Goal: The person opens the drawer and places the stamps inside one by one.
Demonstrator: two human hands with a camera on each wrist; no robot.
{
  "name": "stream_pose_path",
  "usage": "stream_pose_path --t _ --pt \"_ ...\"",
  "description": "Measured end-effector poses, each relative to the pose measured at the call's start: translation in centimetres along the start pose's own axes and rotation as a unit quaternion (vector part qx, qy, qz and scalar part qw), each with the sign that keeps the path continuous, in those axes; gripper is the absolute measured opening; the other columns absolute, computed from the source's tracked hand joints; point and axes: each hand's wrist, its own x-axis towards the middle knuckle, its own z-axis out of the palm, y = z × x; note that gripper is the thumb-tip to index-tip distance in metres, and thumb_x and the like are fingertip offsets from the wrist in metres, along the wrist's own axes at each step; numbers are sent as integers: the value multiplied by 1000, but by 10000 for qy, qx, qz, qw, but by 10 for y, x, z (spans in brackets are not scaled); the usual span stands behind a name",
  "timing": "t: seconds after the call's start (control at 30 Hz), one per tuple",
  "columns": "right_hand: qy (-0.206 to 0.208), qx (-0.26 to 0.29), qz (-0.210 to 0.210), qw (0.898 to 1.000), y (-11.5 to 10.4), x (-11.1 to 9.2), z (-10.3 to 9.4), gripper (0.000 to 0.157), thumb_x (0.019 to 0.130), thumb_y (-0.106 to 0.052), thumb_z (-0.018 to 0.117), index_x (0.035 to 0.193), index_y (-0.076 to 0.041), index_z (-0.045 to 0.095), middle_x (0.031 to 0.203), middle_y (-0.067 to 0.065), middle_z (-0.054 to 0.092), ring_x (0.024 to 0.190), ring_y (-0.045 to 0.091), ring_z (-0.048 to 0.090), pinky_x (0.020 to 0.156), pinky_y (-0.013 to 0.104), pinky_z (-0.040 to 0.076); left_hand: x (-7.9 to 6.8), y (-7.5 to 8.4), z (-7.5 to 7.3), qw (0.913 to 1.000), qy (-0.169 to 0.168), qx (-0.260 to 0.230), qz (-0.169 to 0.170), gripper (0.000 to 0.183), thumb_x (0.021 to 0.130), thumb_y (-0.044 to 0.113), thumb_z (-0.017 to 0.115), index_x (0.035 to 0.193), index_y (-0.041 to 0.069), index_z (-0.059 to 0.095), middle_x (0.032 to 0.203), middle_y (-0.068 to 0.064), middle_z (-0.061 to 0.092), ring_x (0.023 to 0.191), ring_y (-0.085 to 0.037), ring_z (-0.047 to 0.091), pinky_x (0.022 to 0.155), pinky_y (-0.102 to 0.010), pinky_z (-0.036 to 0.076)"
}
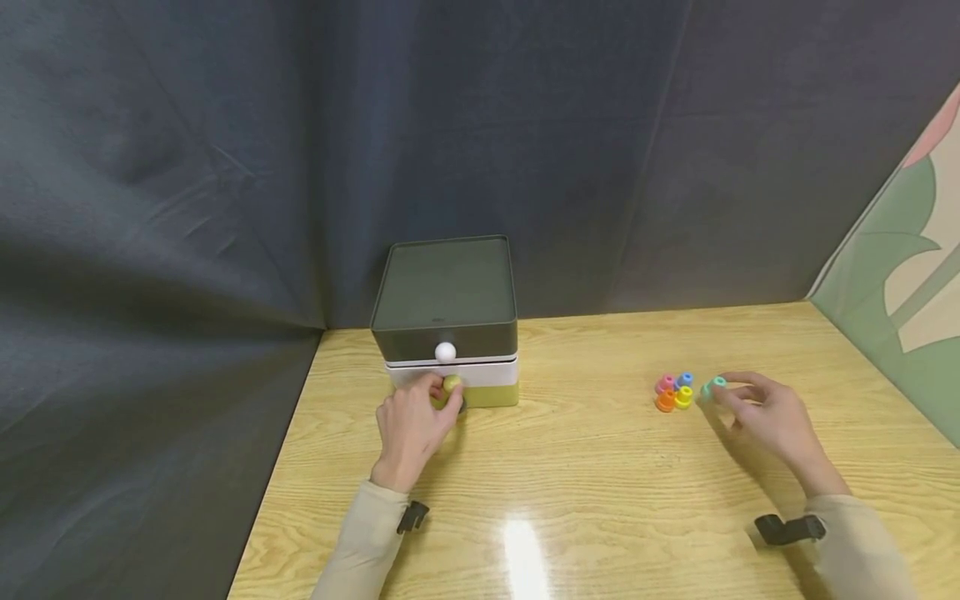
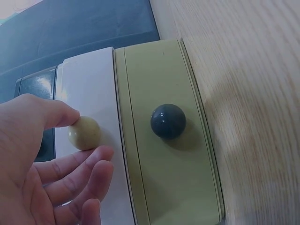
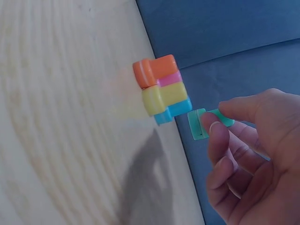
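Observation:
A small three-tier drawer box (image 1: pixel 444 283), dark grey, white and olive green, stands at the back left. My left hand (image 1: pixel 411 417) has its thumb and fingers around the yellow-green round knob (image 2: pixel 84 133) of the white middle drawer (image 2: pixel 91 84). Below that, the green drawer (image 2: pixel 164 183) carries a dark knob (image 2: pixel 168 121). Over at the right, my right hand (image 1: pixel 772 417) pinches a small teal stepped peg (image 3: pixel 198 124) by its narrow end between thumb and fingers. It hangs above the table, beside a cluster of similar pegs (image 3: pixel 164 93).
The clustered pegs are orange (image 1: pixel 665 401), yellow (image 1: pixel 683 397), pink (image 1: pixel 665 383) and blue (image 1: pixel 684 381). A white knob (image 1: pixel 445 352) sits on the top drawer. Dark curtains (image 1: pixel 570 167) border the wooden table (image 1: pixel 585 475) at the back and left; a patterned cloth (image 1: pixel 892 275) hangs at right.

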Motion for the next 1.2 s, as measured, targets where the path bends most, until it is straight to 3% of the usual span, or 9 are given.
stream_pose_path --t 0.63,1.0,1.2 --pt "215 -71 -449 9987 -40 -2 -7 56 107 -43 62 145 -1 60 122 32 73 70 14 72 58 29 50 -7 1 -8 9998 -156 101 111 30 93 47 71 84 18 74 79 3 78 54 -17 61 49 -30 39" --pt "94 -103 -620 9980 -65 4 -6 53 105 -45 65 140 -4 65 124 29 74 70 8 70 59 30 53 -20 3 -18 9994 -261 143 163 26 93 45 72 83 21 75 78 6 79 57 -19 65 49 -29 38" --pt "-93 -31 -674 9977 -81 2 -6 52 104 -46 66 139 -7 66 122 25 75 70 14 70 60 30 53 -29 5 -22 9991 -330 225 170 25 92 45 72 86 22 76 79 7 79 57 -18 64 51 -28 38"
